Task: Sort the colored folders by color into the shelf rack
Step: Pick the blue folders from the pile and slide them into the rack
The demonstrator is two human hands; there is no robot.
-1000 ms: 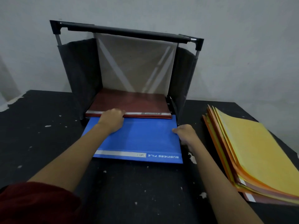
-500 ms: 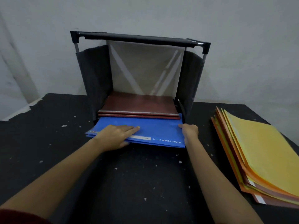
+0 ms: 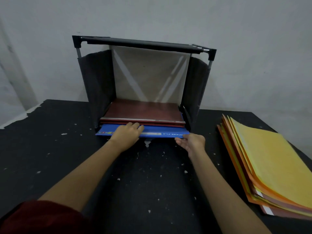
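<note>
Seating the blue folder [image 3: 170, 133] in the rack [image 3: 143, 43] appeared to be the step in hand. The folder lay flat on the table [image 3: 152, 183] in the rack's bottom slot, beneath the shelf that carried the red folders [image 3: 143, 110], with only a front strip with its label sticking out past the rack's front edge. Left hand [image 3: 126, 135] rested palm down on that strip near its left half, fingers nearly straight and gripping nothing; judged to press the sheet flat so it would slide under the shelf without buckling. Right hand [image 3: 192, 142] sat at the folder's front right corner, loosely open, fingertips at the front edge; probably there to push and keep the folder square to the opening. Whether those fingertips reached under the edge could not be told. Unsorted stack [image 3: 270, 166], with yellow on top and orange and others below, lay fanned along the table's right edge, well apart from the rack, within reach of the right hand. Much sorting judged left to do.
</note>
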